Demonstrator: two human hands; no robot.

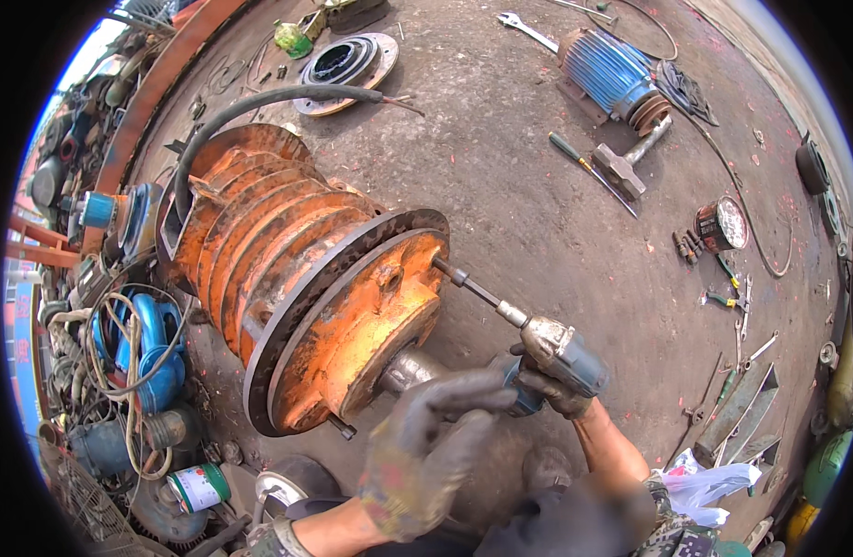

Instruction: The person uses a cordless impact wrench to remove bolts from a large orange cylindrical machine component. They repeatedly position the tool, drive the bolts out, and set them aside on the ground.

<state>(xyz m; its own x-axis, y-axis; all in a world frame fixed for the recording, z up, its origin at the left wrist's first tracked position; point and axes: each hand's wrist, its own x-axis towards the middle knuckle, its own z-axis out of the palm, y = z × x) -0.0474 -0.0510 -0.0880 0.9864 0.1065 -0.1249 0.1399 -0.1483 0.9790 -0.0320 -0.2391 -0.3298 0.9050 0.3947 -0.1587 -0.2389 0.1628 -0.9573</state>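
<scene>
A large orange ribbed electric motor [287, 213], rusty and lying on its side, fills the left middle. Its round end cover [361, 325] faces me, with a shaft [412, 369] sticking out of the centre. My right hand [558, 392], in a dark glove, is closed around the grip of a power impact wrench [570, 357]. The wrench's long extension [477, 290] reaches to the cover's upper right edge, where its tip meets a bolt position. My left hand [426, 455], gloved and slightly blurred, is raised near the shaft with fingers stretched out, holding nothing. A bolt [341, 426] protrudes at the cover's bottom.
At the upper right lie a blue motor [607, 74], a hammer [621, 172], a screwdriver [593, 174] and an adjustable wrench [528, 32]. A can [722, 225] and pliers [723, 299] are to the right. A round flange [347, 70] lies behind; blue pump-like parts [152, 353] crowd the left.
</scene>
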